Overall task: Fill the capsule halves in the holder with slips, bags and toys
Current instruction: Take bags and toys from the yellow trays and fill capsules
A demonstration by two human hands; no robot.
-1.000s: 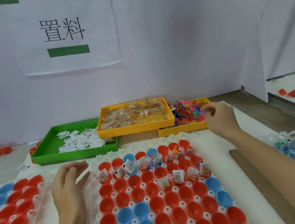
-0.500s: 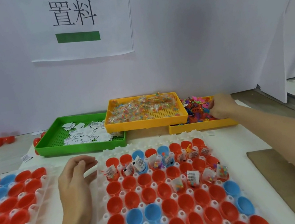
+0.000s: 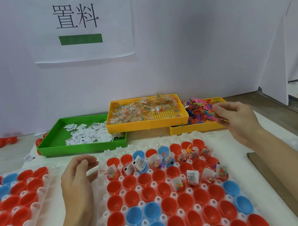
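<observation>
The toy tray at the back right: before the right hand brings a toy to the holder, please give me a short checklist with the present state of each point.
1. Right hand is at the toy tray: ok, its fingers are over the heap of toys.
2. A toy is held in the fingers: cannot tell, the fingertips are blurred.
3. Halves that lack a toy: ok, four halves in the third row show a bag or slip.
4. Path from tray to holder: ok, nothing lies between.
5. Left hand is out of the way: ok, it rests beside the holder's left edge, holding nothing.
</observation>
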